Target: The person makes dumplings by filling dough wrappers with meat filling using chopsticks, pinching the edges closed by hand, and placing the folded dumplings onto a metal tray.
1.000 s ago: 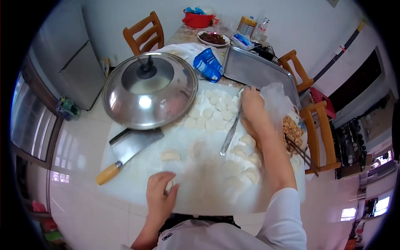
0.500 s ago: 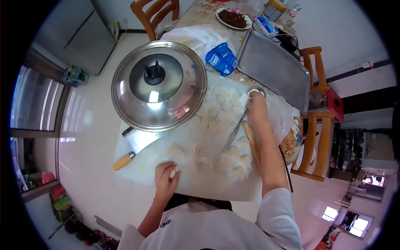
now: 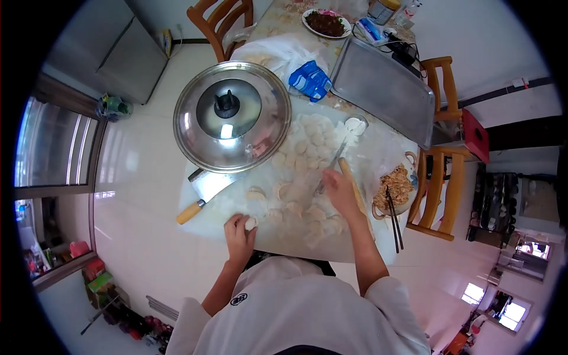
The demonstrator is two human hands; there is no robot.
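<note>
At the front edge of the pale board (image 3: 219,222), my left hand (image 3: 239,236) has its fingers closed around a small white dough piece (image 3: 251,223). My right hand (image 3: 340,192) hovers over the board beside a metal spatula-like tool (image 3: 339,155) and a wooden rolling pin (image 3: 349,171); its fingers are curled, and what they hold is too blurred to tell. Several folded dumplings (image 3: 256,193) lie between the hands. Behind them are several round dough pieces (image 3: 300,147). A small bowl of white flour (image 3: 355,125) stands at the back of the board.
A large pan lid (image 3: 260,136) and a cleaver (image 3: 190,212) are on the left. On the right, a bowl of filling (image 3: 395,186) holds black chopsticks (image 3: 395,228). A metal tray (image 3: 384,89), a blue packet (image 3: 310,80) and a plate of dark food (image 3: 326,23) lie farther back.
My right hand has left the flour bowl and moved down toward the front of the board. My left hand stays near the front edge with the dough piece. The view has tilted downward.
</note>
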